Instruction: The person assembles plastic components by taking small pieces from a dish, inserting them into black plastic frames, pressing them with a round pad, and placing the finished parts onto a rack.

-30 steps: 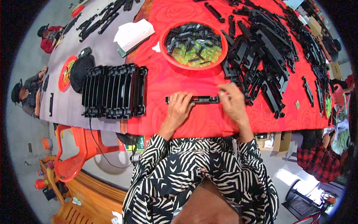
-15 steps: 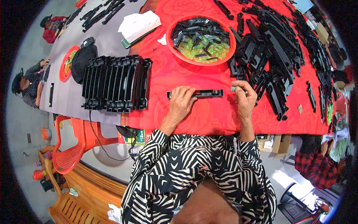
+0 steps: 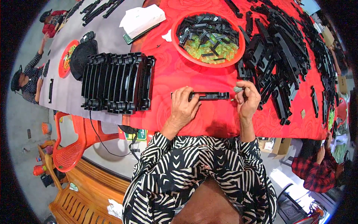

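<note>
On the red tablecloth in front of me lies a long, narrow black plastic part (image 3: 216, 96) with an open slot along it. My left hand (image 3: 182, 110) holds it, thumb and fingers closed over its left end. Just past its right end is my right hand (image 3: 249, 100), fingers curled round a small tool with a grey-green knob (image 3: 237, 89). A short thin tip shows below the knob, close to the part's end; the rest is hidden in the fingers.
Beyond my hands stands a red bowl (image 3: 243, 50) of small black and yellow-green pieces. Right of it are heaps of black parts (image 3: 287, 56). To the left, similar parts form a neat stack (image 3: 115, 84) beside a black cap (image 3: 84, 61). A tissue pack (image 3: 140, 22) lies farther back.
The whole view has shifted slightly, so the bowl and heaps sit farther right. Both hands keep nearly the same hold. At the far left, another person has raised an arm.
</note>
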Motion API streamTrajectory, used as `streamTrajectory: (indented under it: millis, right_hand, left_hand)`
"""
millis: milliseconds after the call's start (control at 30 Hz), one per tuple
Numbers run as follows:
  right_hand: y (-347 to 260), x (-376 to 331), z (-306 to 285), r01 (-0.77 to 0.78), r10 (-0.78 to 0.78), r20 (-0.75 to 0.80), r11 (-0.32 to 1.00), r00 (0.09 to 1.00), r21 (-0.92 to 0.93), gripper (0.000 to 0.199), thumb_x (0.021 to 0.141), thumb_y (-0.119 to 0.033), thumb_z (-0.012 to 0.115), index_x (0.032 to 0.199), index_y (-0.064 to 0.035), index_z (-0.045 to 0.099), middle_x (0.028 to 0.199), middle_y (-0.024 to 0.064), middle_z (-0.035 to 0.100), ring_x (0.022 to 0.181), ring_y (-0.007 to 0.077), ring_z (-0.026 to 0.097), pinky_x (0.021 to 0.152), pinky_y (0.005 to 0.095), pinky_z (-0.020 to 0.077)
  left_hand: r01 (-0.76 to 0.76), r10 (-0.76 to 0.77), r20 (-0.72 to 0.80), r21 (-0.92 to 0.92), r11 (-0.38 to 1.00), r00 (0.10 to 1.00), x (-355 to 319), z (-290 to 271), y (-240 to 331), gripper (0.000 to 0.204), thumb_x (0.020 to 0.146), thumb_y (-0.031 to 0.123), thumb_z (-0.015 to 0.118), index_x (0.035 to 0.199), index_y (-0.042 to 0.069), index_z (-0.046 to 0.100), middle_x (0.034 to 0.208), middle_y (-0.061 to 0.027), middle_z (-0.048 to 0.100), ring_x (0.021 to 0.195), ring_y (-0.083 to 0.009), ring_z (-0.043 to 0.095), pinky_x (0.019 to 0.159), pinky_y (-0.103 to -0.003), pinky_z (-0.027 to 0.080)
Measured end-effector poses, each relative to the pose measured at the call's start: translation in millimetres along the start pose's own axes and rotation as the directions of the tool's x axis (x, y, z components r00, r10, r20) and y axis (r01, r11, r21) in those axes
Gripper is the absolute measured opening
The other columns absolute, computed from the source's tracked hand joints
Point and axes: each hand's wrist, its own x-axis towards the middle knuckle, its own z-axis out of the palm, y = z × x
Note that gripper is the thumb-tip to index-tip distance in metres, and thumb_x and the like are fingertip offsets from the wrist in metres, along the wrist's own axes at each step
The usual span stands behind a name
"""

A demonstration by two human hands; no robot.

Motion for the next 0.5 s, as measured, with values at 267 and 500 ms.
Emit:
streamTrajectory:
  millis: [267, 500]
  right_hand:
    - [-5, 24, 0, 0.108, -0.122, 0.003, 0.870, 0.993, -0.481, 0.016, 0.082, 0.000, 0.050, 0.089, 0.0013, 0.064, 0.068, -0.0018, 0.057, 0.050, 0.0022, 0.040, 0.045, 0.0192, 0.0304]
    - [-31, 52, 21, 0.309, -0.208, 0.240, 0.433, 0.948, -0.847, 0.010, 0.078, -0.005, 0.055, 0.085, -0.0019, 0.062, 0.073, 0.0132, 0.055, 0.067, 0.0274, 0.057, 0.061, 0.0345, 0.0452]
  left_hand:
    - [0.035, -0.038, 0.090, 0.038, 0.999, 0.995, -3, 7, -3, 0.032, 0.066, 0.014, 0.071, 0.094, 0.006, 0.059, 0.105, -0.0142, 0.050, 0.101, -0.0322, 0.049, 0.083, -0.044, 0.039]
    - [0.048, -0.044, 0.073, -0.047, 0.998, 0.996, 1, 8, -4, 0.027, 0.067, 0.010, 0.070, 0.090, 0.003, 0.059, 0.098, -0.0124, 0.052, 0.094, -0.0302, 0.050, 0.080, -0.041, 0.040]
